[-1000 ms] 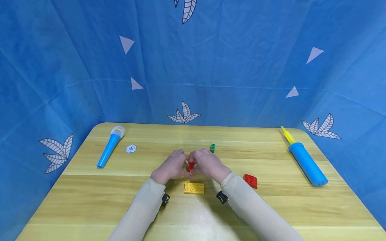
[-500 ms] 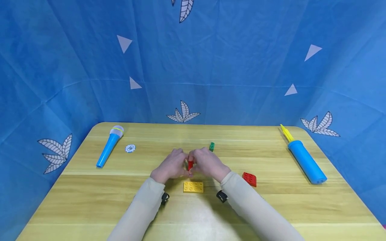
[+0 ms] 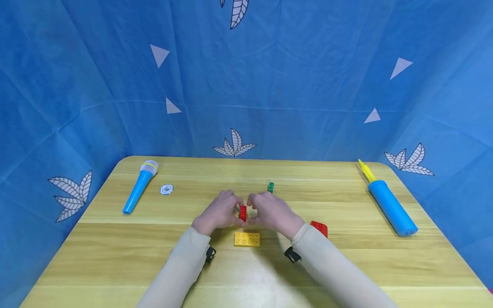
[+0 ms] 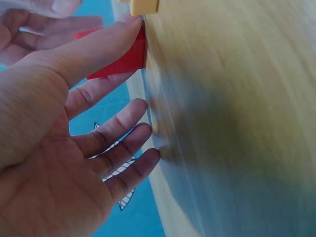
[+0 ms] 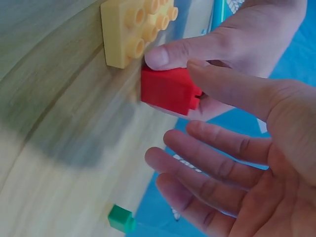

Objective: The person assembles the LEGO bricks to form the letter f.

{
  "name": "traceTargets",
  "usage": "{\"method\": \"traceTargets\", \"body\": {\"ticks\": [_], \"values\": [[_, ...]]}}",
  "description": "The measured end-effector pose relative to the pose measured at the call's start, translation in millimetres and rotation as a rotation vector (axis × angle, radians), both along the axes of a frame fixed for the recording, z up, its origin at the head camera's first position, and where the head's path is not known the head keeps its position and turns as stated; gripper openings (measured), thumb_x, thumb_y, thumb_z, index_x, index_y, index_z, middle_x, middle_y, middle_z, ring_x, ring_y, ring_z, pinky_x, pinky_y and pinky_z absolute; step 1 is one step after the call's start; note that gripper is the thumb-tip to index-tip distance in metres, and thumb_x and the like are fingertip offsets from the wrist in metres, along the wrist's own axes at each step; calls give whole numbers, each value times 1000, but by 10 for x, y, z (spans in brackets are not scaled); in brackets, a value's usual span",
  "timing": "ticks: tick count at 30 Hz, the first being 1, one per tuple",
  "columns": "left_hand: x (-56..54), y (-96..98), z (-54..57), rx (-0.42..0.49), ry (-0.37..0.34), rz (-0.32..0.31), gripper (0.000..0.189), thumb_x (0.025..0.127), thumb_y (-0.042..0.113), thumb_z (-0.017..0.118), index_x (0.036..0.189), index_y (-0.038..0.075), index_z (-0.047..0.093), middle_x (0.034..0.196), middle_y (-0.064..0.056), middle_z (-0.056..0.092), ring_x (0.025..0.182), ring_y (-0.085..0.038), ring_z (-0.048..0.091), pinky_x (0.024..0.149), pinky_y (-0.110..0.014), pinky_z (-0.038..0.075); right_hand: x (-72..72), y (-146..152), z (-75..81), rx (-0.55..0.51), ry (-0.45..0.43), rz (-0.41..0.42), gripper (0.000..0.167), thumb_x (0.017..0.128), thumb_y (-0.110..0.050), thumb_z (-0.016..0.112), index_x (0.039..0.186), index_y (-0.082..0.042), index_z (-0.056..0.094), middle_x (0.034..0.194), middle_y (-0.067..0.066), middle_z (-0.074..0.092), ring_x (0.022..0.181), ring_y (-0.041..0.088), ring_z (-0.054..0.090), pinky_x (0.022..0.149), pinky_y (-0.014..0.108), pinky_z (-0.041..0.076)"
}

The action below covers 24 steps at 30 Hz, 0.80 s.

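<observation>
On the pale wood-grain tabletop (image 3: 96,256), the person's left hand (image 3: 220,210) is pinching with thumb and forefinger, while the right hand (image 3: 274,212) is hovering opposite, fingers loose, gripping nothing. Just beyond the rectangular yellow plastic brick (image 3: 247,239), the small red plastic brick (image 3: 243,212) is sitting in that left pinch, its long axis pointing away from the person.

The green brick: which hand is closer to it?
Right. The right hand is on the near side of the green brick; the left hand, pinching a red brick, is farther off to its left.
</observation>
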<state>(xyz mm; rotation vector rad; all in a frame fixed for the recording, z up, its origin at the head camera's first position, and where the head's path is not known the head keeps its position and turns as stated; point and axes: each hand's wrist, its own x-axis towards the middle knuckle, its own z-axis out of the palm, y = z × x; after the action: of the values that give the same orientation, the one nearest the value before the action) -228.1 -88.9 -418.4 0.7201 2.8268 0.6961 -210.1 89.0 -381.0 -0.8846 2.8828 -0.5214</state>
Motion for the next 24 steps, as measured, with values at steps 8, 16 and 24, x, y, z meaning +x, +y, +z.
{"method": "traceTargets", "body": {"ticks": [8, 16, 24], "values": [[-8, 6, -7, -13, 10, 0, 30, 69, 26, 91, 85, 18, 66, 90, -2, 53, 92, -23, 45, 79, -37, 41, 191, 40, 63, 67, 12, 46, 41, 77, -32, 86, 100, -3, 69, 90, 5, 69, 71, 14, 59, 65, 31, 52], [4, 5, -8, 0, 15, 9, 32, 70, 25, 91, 90, 15, 68, 93, -3, 54, 96, -24, 46, 82, -39, 41, 345, 37, 13, 194, -97, 72, 52, 74, -44, 85, 108, -7, 69, 101, 3, 70, 85, 16, 64, 73, 33, 53], [14, 5, -8, -8, 14, 14, 36, 70, 26, 90, 96, 13, 70, 94, -3, 53, 94, -23, 46, 81, -37, 41, 395, 30, -94, 210, -69, 87, 50, 71, -39, 88, 107, -9, 71, 97, 0, 70, 86, 15, 63, 76, 32, 53]]}}
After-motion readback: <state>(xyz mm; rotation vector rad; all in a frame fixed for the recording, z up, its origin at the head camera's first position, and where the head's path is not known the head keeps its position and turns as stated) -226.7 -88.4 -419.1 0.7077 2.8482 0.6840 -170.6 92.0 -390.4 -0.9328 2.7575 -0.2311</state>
